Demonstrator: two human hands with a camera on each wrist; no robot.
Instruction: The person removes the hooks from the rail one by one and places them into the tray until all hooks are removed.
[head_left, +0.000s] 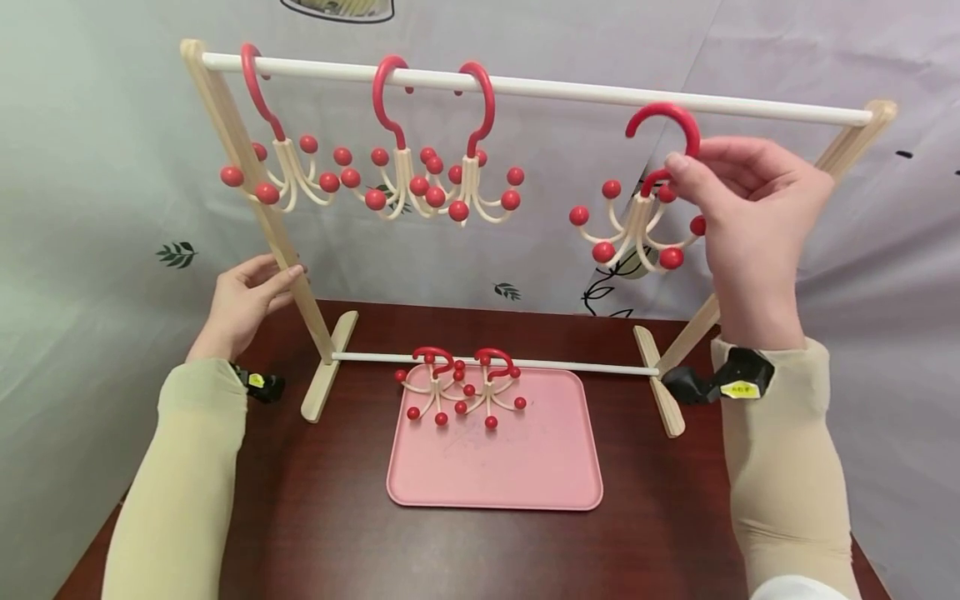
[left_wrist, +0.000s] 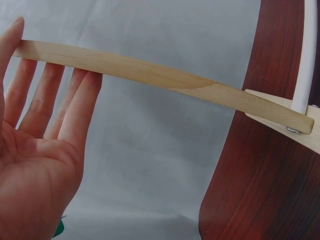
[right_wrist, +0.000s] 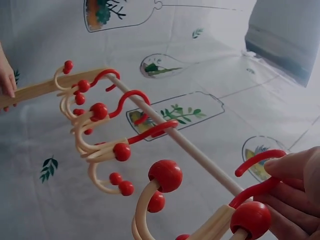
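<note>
My right hand point(head_left: 768, 196) pinches the red hook of a hanger point(head_left: 637, 221) with pale curved arms and red ball tips. Its hook is beside the white top rod point(head_left: 570, 88) of a wooden rack; whether they touch, I cannot tell. Three similar hangers hang from that rod: one point(head_left: 283, 167) near the left end, another point(head_left: 402, 171) and a third point(head_left: 470, 179) close together nearer the middle. My left hand point(head_left: 247, 298) grips the rack's left post point(left_wrist: 140, 71) between thumb and fingers, as the left wrist view also shows.
Two more hangers, one left point(head_left: 435, 392) and one right point(head_left: 491, 392), lie on a pink tray point(head_left: 517, 479) between the rack's feet. A white lower rod point(head_left: 600, 367) joins the posts. Beneath is a dark reddish wooden table point(head_left: 337, 517); behind hangs a printed pale cloth point(head_left: 420, 275).
</note>
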